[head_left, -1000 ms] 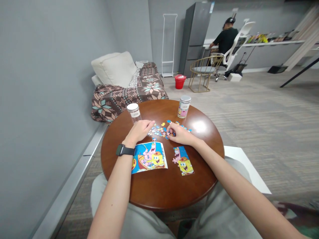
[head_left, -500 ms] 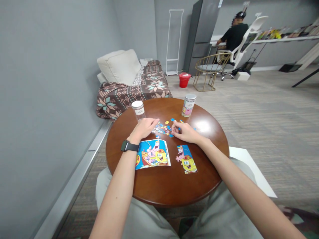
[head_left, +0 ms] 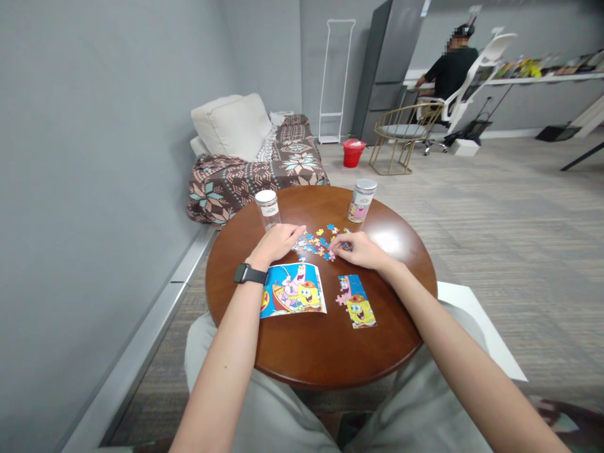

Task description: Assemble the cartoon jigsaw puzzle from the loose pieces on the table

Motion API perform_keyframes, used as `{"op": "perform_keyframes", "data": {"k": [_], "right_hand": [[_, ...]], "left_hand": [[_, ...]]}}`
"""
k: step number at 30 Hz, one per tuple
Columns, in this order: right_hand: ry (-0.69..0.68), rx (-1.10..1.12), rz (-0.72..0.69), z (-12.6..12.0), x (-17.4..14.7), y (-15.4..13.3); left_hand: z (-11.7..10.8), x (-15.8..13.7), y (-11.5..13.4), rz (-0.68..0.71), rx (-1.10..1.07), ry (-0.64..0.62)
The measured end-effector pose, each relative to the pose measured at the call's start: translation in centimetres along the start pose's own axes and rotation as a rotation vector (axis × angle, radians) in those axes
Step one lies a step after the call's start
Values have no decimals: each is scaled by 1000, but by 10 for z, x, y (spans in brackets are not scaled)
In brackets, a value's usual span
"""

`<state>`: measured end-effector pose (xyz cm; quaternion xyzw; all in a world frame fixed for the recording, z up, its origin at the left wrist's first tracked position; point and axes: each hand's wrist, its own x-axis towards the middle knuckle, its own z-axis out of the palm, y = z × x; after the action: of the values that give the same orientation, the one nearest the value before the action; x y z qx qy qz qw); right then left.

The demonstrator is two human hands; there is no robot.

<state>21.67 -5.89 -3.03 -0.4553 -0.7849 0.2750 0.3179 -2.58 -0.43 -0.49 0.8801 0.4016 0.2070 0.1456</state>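
Note:
Loose jigsaw puzzle pieces point(head_left: 315, 243) lie in a scattered pile on the round brown table point(head_left: 302, 352). My left hand point(head_left: 279, 243), with a black watch on the wrist, rests at the pile's left edge, fingers stretched out and holding nothing. Over the pile's right side, my right hand point(head_left: 358, 250) has its fingers bent and pinched on a small pink puzzle piece point(head_left: 331, 256). Nearer to me lies a joined puzzle section point(head_left: 358, 302) with a yellow and a pink cartoon figure. Left of it is a printed reference picture point(head_left: 295, 290), partly covered by my left wrist.
A clear jar point(head_left: 270, 211) with a white lid stands behind my left hand. A printed can point(head_left: 362, 201) stands at the table's back right. Beyond are a covered sofa point(head_left: 255, 173), a red bin point(head_left: 353, 153), a gold chair point(head_left: 401, 131) and a seated person point(head_left: 453, 69).
The view has shifted slightly, so everything sits a little further right. My right fingers have moved among the pieces, and a pink piece now shows at their tips. My left hand stays put.

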Motion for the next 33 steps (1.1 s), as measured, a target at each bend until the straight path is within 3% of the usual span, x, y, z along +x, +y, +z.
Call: {"op": "perform_keyframes", "data": {"k": [7, 11, 18, 23, 28, 33], "right_hand": [[-5, 56, 1, 0, 1, -3], [-47, 108, 14, -6, 0, -19], [-141, 167, 82, -2, -46, -57], [-74, 168, 56, 11, -77, -48], [-66, 135, 85, 19, -83, -39], [-102, 87, 2, 21, -83, -40]], "left_hand": [[3, 0, -4, 6, -21, 5], [5, 0, -5, -12, -25, -5], [7, 1, -10, -17, -54, 18], [7, 2, -10, -25, -67, 15], [7, 2, -9, -37, -88, 9], [7, 3, -8, -47, -70, -1]]}}
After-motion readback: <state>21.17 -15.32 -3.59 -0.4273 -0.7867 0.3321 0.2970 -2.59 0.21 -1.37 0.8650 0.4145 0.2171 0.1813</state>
